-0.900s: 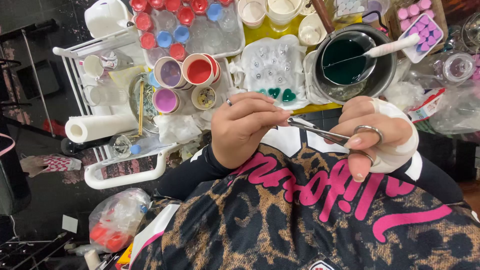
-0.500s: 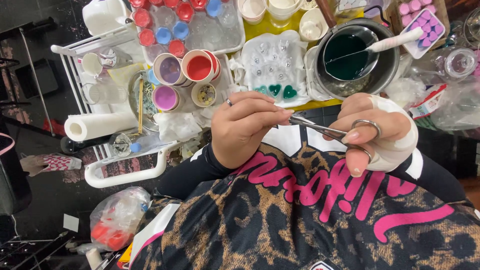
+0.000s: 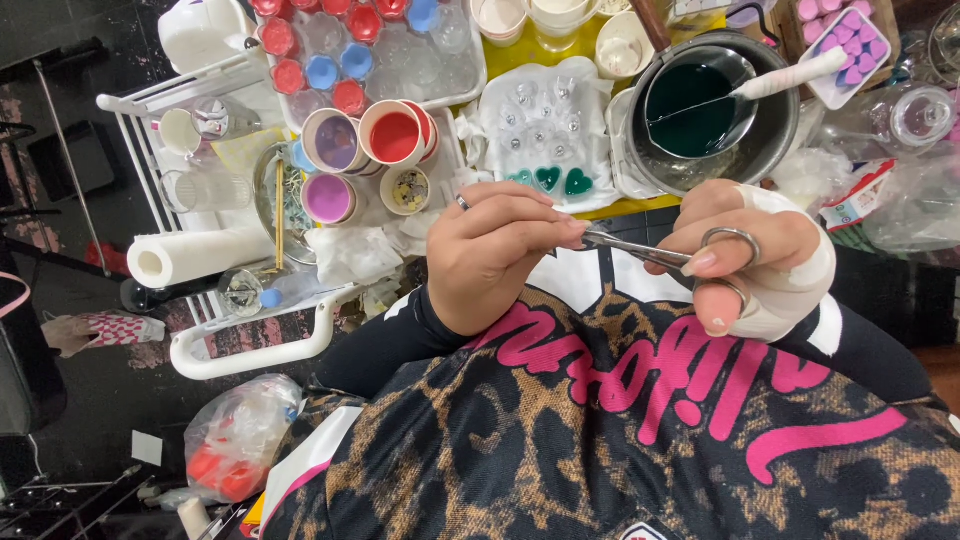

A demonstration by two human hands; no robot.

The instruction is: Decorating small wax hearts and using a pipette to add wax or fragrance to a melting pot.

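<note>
Since the earlier frames, both hands had barely shifted, and the white stirrer (image 3: 790, 75) that was absent at first lay propped in the green liquid of the metal pot (image 3: 770, 140). Just below the pot, the right hand (image 3: 755, 255), wrapped in a white bandage, gripped small metal scissors (image 3: 640, 248), with a finger and thumb through the ring handles. To the pot's lower left, the left hand (image 3: 500, 255) was pinched shut at the scissor tips; what it held there was too small to tell. Left of the pot lay a clear mould tray (image 3: 545, 125) with green hearts, and further left stood cups of red (image 3: 395, 135) and purple (image 3: 335, 140) colour. Far left of the pot lay a paper towel roll (image 3: 195, 255).
</note>
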